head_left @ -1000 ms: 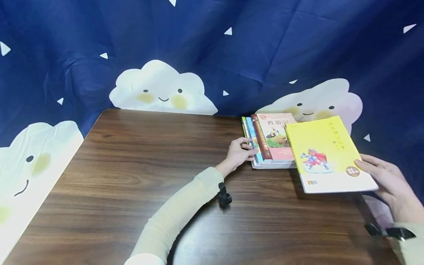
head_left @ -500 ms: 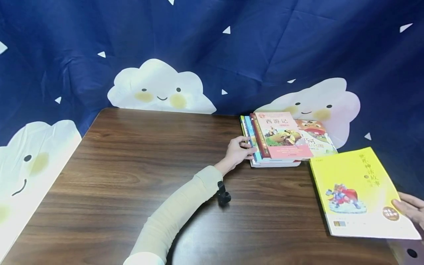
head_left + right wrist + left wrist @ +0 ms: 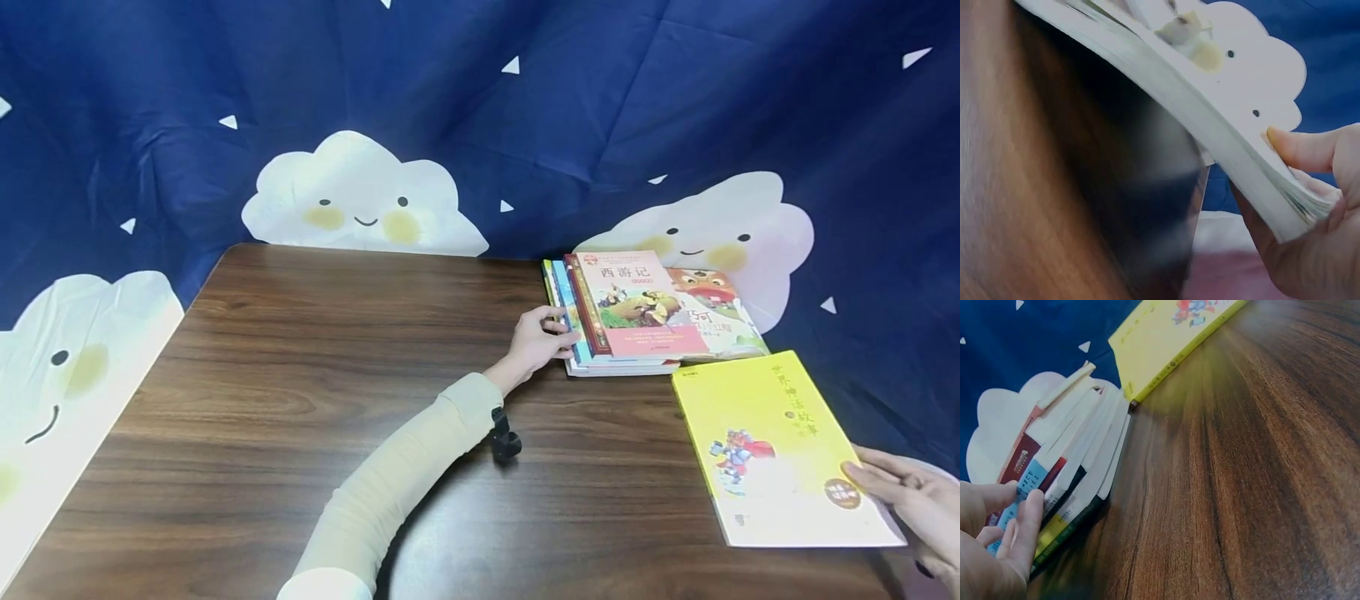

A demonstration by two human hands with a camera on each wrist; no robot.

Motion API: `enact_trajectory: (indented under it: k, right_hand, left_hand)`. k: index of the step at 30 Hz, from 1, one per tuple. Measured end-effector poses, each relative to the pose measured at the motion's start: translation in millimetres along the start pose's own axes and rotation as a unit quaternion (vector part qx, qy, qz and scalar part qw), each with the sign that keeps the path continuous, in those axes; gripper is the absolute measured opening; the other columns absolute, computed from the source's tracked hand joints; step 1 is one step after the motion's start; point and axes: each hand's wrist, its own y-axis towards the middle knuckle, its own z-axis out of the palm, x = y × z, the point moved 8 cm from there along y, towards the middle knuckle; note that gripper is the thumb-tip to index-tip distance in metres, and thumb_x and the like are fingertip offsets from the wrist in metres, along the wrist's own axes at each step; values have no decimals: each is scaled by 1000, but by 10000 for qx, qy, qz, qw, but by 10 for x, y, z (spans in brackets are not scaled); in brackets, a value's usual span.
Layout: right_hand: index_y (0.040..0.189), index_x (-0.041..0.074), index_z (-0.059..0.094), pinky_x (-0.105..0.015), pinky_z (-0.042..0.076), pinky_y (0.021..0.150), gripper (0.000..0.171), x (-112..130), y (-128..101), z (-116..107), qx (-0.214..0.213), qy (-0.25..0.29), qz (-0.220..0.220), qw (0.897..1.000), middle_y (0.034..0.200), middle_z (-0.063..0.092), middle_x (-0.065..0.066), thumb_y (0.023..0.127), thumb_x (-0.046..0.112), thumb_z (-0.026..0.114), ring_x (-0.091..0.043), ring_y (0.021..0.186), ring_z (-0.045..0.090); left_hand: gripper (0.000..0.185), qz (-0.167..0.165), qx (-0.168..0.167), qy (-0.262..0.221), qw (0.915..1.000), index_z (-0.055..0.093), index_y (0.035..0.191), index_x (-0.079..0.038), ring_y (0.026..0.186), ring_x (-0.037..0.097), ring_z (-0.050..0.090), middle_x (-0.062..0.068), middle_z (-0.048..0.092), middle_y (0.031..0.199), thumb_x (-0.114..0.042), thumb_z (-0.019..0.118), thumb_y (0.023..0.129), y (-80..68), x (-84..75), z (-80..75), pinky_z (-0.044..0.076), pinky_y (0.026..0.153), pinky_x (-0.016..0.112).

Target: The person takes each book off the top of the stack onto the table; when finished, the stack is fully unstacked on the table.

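My left hand (image 3: 534, 342) rests its fingertips against the spines at the left side of a stack of books (image 3: 583, 360). On top of the stack lies a pink-covered book (image 3: 645, 312), a dark red spine showing beside it. A white picture book (image 3: 716, 312) with a red-and-orange animal face sticks out to the right beneath it. In front and to the right, my right hand (image 3: 911, 492) grips a yellow book (image 3: 772, 442) by its right edge, thumb on the cover. The right wrist view shows its page block (image 3: 1210, 134) slanting over the tabletop.
The brown wooden table (image 3: 300, 400) stretches left and forward of the stack. Behind it hangs a blue curtain (image 3: 420, 75) with smiling clouds. A small black device (image 3: 506, 435) is strapped at my left wrist.
My right hand has carried the yellow book from beside the stack toward the front right, then slightly back left. The white picture book became visible. My left hand stays at the spines.
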Motion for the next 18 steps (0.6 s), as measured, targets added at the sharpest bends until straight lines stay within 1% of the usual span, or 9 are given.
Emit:
enact_trajectory:
  k: [2,3,4,5,7,10,12,16,18]
  right_hand:
    - [164,13,36,-40,71,69,62,-19,28,5,-242,-509,120,9983,76,68,32,110,29,60,-11,69,78]
    - [166,0,21,-39,71,69,74,-32,48,0,-378,-806,180,9959,77,66,32,110,29,59,-10,69,77]
    - [166,1,22,-39,71,69,74,-61,71,-11,-511,-1021,302,9930,76,66,29,109,29,60,-10,68,76]
    - [162,-11,14,-37,70,67,82,-71,95,-24,-645,-1362,349,9880,77,69,22,109,30,61,-7,67,74]
    - [160,-13,22,-38,68,68,80,-89,146,-48,-793,-1880,357,9783,82,76,-3,107,30,64,-9,71,71]
    - [155,-16,34,-39,61,72,78,-82,206,-82,-969,-2515,208,9628,113,71,-34,104,33,67,-4,74,62]
    - [154,-15,37,-40,61,71,76,-40,210,-78,-1080,-2706,76,9566,132,62,-39,104,33,68,-9,78,63]
    - [152,-13,44,-42,63,68,65,254,138,-8,-1432,-2927,-485,9442,143,55,-40,106,29,64,-41,98,69]
    - [146,-15,49,-32,63,69,60,486,115,46,-1520,-2970,-1010,9373,124,75,-24,106,27,64,-27,99,74]
  left_hand:
    - [50,-5,15,13,10000,65,141,-9,99,34,78,12,68,108,-1,78,94,4,-1,10,71,79,33]
    - [50,-8,27,21,10000,65,141,-9,99,34,78,12,68,108,-1,78,94,5,-3,14,71,79,33]
    - [50,-11,33,28,10000,65,141,-9,100,34,78,12,68,108,-1,78,94,5,-5,17,71,79,33]
    - [50,-9,36,36,10000,65,141,-9,100,34,78,12,68,108,-2,78,94,5,-7,20,71,79,33]
    - [50,-11,31,23,10000,65,141,-9,100,35,78,12,68,108,-1,78,94,5,-9,20,71,79,33]
    - [49,-28,3,-2,10000,65,140,-8,99,35,78,12,68,107,-1,78,94,9,-6,17,71,79,34]
    - [48,-45,-26,-15,10000,66,140,-8,96,34,78,11,68,105,-1,78,94,11,-1,13,71,78,34]
    - [47,-17,-97,-25,9999,67,138,-6,79,23,76,7,66,98,0,79,93,9,-14,3,72,76,35]
    - [45,45,-121,7,9999,67,136,-5,71,17,72,4,65,95,0,79,93,3,-41,3,72,74,34]
